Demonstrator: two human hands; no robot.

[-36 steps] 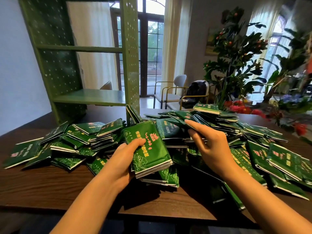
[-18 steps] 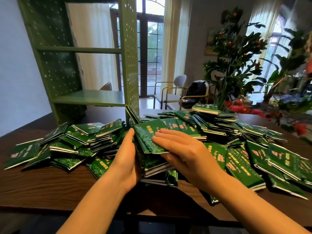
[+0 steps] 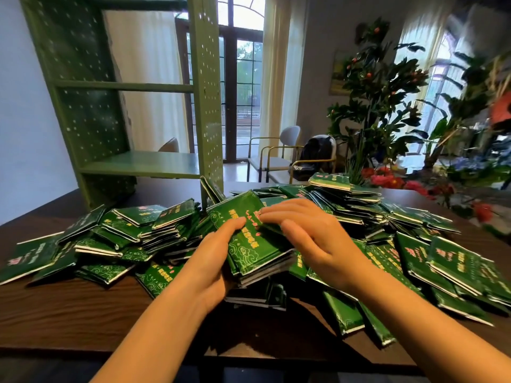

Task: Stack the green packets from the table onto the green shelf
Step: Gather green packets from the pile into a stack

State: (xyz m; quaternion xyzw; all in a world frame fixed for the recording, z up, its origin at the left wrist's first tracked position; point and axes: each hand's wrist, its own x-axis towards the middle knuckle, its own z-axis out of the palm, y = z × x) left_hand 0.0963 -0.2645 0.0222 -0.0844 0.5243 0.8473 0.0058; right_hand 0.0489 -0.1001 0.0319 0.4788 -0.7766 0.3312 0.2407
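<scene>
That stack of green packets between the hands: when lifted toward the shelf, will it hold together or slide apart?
The stack of packets looks likely to slide: the wrappers are glossy and its edges sit fanned, uneven. Each packet seems thin and flexible, so probably light. The left hand cradles one side, the right hand presses on top; that grip probably helps.

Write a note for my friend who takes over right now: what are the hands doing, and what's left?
Left hand: holds a small stack of packets from its left side.
Right hand: lies flat on top of that stack.
All other packets lie heaped on the table.
The green shelf holds none.
Done: one stack gathered.
Left: put it on the shelf, then the rest.
</scene>
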